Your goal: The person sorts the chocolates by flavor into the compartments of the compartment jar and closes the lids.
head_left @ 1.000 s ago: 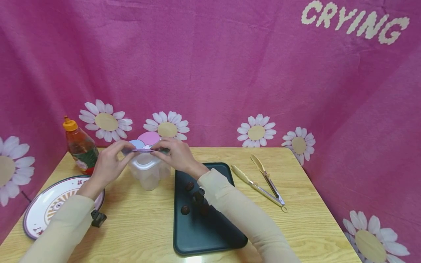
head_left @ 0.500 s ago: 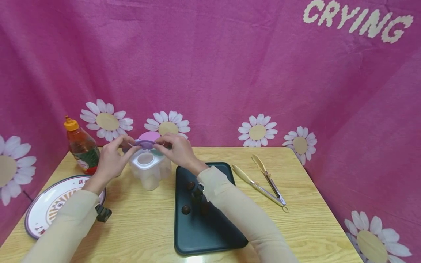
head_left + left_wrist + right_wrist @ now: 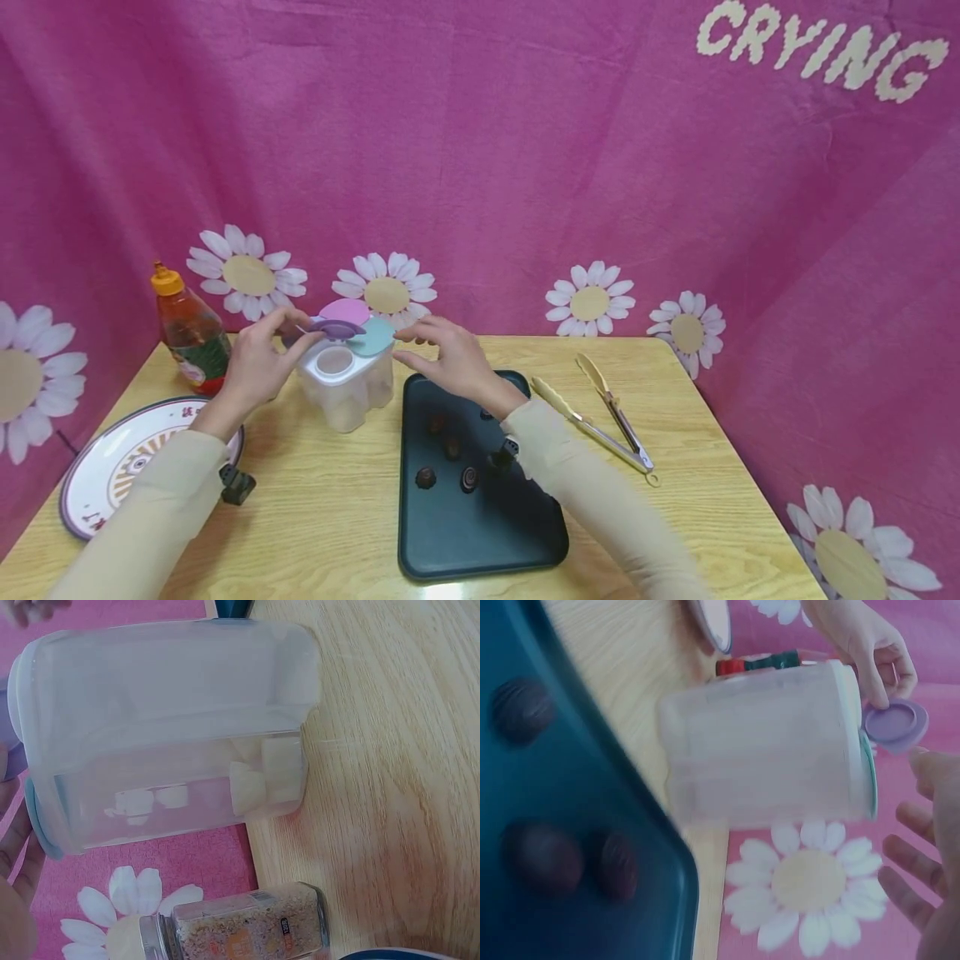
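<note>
A frosted clear container (image 3: 343, 402) with several compartments stands at the back left of the table. Its round front opening is uncovered, while pink (image 3: 345, 312) and teal lids (image 3: 372, 337) lie over other parts of its top. My left hand (image 3: 258, 362) pinches the edge of a purple lid (image 3: 907, 739), tilted above that opening. To the right of the container, my right hand (image 3: 456, 360) is spread and touches nothing. Pale chunks (image 3: 282, 769) show inside one compartment in the left wrist view.
A dark tray (image 3: 450, 542) with several chocolates (image 3: 469, 479) lies beneath my right forearm. Tongs (image 3: 611, 425) lie right of it. At left are a plate (image 3: 90, 475), a red sauce bottle (image 3: 191, 333) and, in the left wrist view, a jar of granules (image 3: 251, 926).
My right hand has let go of the purple lid and moved right, away from the container. The lid has tilted its face toward me; my left hand still pinches it.
</note>
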Demonstrator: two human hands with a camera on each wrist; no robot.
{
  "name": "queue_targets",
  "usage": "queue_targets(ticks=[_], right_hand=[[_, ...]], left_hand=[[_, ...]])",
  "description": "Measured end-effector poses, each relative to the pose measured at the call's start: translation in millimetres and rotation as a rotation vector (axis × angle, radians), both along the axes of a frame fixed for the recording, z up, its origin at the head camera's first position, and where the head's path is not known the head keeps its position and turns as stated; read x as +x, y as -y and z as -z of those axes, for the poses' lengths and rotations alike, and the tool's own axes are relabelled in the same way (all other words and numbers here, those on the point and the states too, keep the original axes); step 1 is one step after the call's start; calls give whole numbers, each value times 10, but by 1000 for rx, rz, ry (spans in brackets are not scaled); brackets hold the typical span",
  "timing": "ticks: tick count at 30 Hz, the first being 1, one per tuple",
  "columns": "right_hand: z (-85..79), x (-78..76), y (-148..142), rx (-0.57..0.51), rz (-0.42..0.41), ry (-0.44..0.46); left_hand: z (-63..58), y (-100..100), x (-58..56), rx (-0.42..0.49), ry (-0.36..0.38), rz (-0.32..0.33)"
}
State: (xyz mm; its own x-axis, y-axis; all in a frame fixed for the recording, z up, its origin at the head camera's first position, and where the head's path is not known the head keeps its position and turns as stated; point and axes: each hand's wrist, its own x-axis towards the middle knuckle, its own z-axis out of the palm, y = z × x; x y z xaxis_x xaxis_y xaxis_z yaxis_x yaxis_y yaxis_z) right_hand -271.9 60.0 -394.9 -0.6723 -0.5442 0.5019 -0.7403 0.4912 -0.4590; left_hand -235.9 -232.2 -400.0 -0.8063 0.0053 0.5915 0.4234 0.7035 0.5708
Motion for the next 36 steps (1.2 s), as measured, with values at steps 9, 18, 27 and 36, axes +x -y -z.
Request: queue_targets(ticks=[9,18,27,36], right_hand=[[126,213,-745,110,105,-1],[343,457,-1479,255,298,-12],[551,618,-2127,341,500,38],[745,682,-2604,408,652,109]], left_hand=[[-4,4,13,-2,6,10],[-3,-16,22,20,-25,23],[15,0,12,17,-22,22],[24,10,-6,13,-12,16]])
